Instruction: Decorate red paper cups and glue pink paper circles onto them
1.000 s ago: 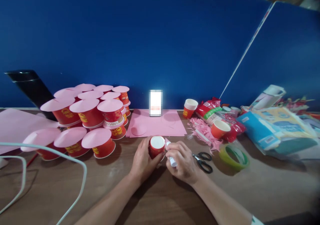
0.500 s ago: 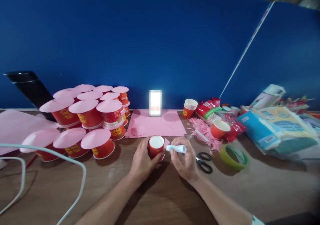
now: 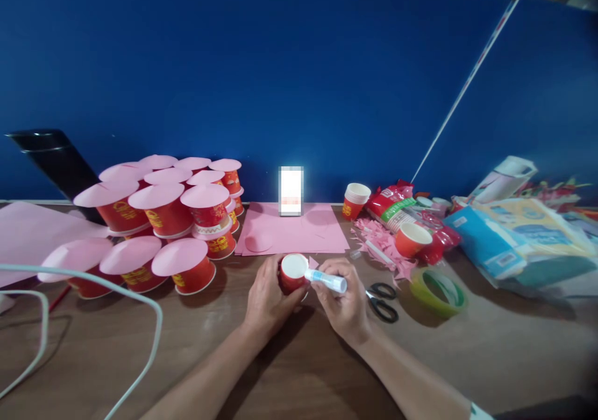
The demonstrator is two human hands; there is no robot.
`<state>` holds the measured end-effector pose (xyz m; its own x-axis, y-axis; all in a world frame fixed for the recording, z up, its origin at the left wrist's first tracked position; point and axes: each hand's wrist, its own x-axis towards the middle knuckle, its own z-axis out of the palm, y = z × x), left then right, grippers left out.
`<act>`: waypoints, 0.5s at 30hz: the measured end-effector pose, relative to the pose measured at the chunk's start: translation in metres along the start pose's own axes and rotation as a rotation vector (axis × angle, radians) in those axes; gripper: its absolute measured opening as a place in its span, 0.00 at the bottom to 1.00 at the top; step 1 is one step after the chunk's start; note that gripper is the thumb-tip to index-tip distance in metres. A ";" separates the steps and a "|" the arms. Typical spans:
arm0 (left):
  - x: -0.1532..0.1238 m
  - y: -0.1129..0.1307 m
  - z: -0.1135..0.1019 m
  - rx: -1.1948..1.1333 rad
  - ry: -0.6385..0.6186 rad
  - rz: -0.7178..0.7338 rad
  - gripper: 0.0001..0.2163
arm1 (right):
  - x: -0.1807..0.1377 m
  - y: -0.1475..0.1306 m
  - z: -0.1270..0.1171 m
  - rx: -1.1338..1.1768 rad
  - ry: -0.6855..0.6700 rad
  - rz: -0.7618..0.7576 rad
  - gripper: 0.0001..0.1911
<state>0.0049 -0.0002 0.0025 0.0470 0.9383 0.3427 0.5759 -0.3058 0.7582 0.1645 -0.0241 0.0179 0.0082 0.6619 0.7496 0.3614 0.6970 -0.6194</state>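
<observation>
My left hand wraps round a red paper cup whose pale round face points up. In my right hand is a white glue stick, its tip at the cup's right rim. A small pink paper point shows between the cup and my right fingers; what it belongs to is partly hidden. Behind the cup lie pink paper sheets, with a pink paper disc at their left front corner. Black-handled scissors rest just right of my right hand.
On the left stand several red cups topped with pink paper cones. A white cable loops at front left. To the right are a roll of tape, pink scraps, an orange cup, stacked cups and a blue-yellow pack.
The glue stick has moved slightly left, and its tip has come onto the cup's rim. My left hand still holds the cup, with only a slight shift.
</observation>
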 end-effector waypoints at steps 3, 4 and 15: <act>0.000 0.001 0.001 0.002 0.005 -0.009 0.23 | 0.001 -0.001 0.001 -0.046 0.009 -0.002 0.09; 0.000 0.001 0.000 0.005 0.006 -0.014 0.23 | 0.002 -0.002 0.001 -0.057 0.006 -0.004 0.09; 0.000 0.001 -0.001 0.018 0.010 -0.029 0.22 | 0.002 -0.005 0.002 -0.086 -0.061 -0.033 0.07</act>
<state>0.0048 -0.0004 0.0043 0.0219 0.9450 0.3264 0.5918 -0.2754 0.7576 0.1613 -0.0258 0.0219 -0.0607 0.6564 0.7519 0.4392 0.6940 -0.5704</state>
